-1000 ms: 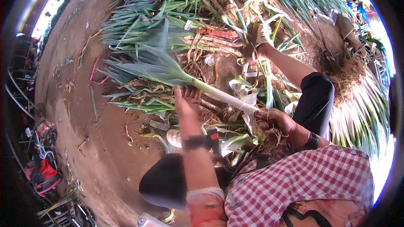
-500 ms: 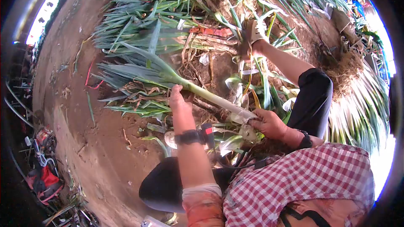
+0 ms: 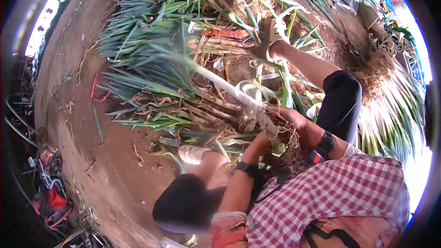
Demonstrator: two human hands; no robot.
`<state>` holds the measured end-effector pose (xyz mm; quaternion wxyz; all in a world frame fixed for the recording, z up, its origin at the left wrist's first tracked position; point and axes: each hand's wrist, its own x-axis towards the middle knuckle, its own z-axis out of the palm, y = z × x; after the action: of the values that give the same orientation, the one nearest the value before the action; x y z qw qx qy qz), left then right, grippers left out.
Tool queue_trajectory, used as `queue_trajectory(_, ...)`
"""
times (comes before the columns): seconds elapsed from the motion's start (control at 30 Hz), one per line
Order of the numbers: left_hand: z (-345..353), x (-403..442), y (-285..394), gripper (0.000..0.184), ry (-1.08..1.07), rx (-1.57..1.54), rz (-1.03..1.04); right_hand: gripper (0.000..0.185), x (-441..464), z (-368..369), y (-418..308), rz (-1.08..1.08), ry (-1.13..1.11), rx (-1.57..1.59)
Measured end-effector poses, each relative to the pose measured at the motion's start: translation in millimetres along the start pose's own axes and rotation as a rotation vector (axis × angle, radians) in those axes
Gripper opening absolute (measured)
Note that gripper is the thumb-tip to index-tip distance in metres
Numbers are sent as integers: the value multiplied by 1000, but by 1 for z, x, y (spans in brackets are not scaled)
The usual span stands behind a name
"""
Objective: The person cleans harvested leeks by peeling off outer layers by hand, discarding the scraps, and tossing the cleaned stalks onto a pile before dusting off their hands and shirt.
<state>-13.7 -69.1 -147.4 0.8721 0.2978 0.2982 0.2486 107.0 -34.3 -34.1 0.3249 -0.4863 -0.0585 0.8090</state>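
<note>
A long leek (image 3: 220,81) slants across the middle of the view, its blurred green top pointing up left and its pale lower stalk toward my body. My right hand (image 3: 294,120) is closed around its root end. Beside those roots is my left hand (image 3: 258,146), fingers bent and closed, partly hidden by dangling strips and roots; what they pinch is unclear. A pale loose leaf (image 3: 250,87) curls off the stalk. Stringy roots (image 3: 290,140) hang between my hands.
Leeks with green tops (image 3: 138,32) lie piled ahead on brown soil (image 3: 115,165). Another bundle (image 3: 386,115) lies at right. My shoes (image 3: 275,39) rest among leaf scraps. A red string (image 3: 95,85) lies left, with a red and black bag (image 3: 55,202) farther out.
My left hand has left the middle of the stalk and come down right to the root end. A pale leaf now curls away from the stalk, and the leek's top has blurred.
</note>
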Motion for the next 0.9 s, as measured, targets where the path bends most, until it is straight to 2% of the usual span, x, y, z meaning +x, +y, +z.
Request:
queue_trajectory(0.03, 7, -6, 0, 32, 32, 187, 48, 27, -1, 7, -3, -88, 67, -39)
queue_trajectory(0.07, 1, -2, 4, 32, 26, 190, 48, 27, 3, 3, -8, -93, 69, -38)
queue_trajectory(0.13, -36, 5, 22, 32, 245, 618, -53, 26, 10, -11, -10, -169, -98, -319)
queue_trajectory(0.2, -71, 11, 56, 32, 460, 1053, -147, 29, 7, -11, -9, -155, -82, -345)
queue_trajectory(0.27, -89, 2, 102, 38, 551, -614, 221, 27, 10, -13, -1, -236, -165, -671)
queue_trajectory(0.3, -76, 0, 130, 38, 623, -604, 287, 25, 3, -4, 6, -250, -121, -672)
queue_trajectory(0.33, -67, 0, 153, 39, 697, -592, 355, 26, 0, -2, 12, -164, -139, -640)
queue_trajectory(0.4, -86, -1, 173, 32, 450, -444, 453, 29, -5, 12, 17, -175, -103, -708)
queue_trajectory(0.43, -82, 2, 179, 29, 540, -489, 517, 29, -1, 11, 19, -174, -102, -704)
queue_trajectory(0.5, -67, -6, 198, 28, 612, -397, 557, 34, 17, 4, 13, -549, -294, -848)
queue_trajectory(0.53, -58, -12, 209, 27, 685, -307, 597, 40, 0, 20, -14, -261, -305, -759)
queue_trajectory(0.6, -40, -20, 229, 30, 741, -139, 656, 45, 30, 4, -13, -622, -104, -789)
queue_trajectory(0.63, -32, -23, 237, 30, 766, -106, 660, 45, 27, 22, -22, -628, -111, -789)
queue_trajectory(0.7, -15, -28, 250, 31, 787, -61, 663, 50, 28, 71, -34, -1012, 25, -896)
queue_trajectory(0.73, -7, -30, 257, 29, 795, -70, 679, 55, 34, 88, -40, -1118, 8, -980)
queue_trajectory(0.8, -1, -33, 265, 27, 801, -68, 699, 44, 46, 109, -43, -1238, -42, -1193)
queue_trajectory(0.83, -3, -36, 271, 27, 879, -35, 701, 44, 44, 112, -43, -1246, -43, -1186)
queue_trajectory(0.9, -20, -47, 282, 27, 1003, -5, 693, 31, 38, 117, -45, -1076, -100, -1507)
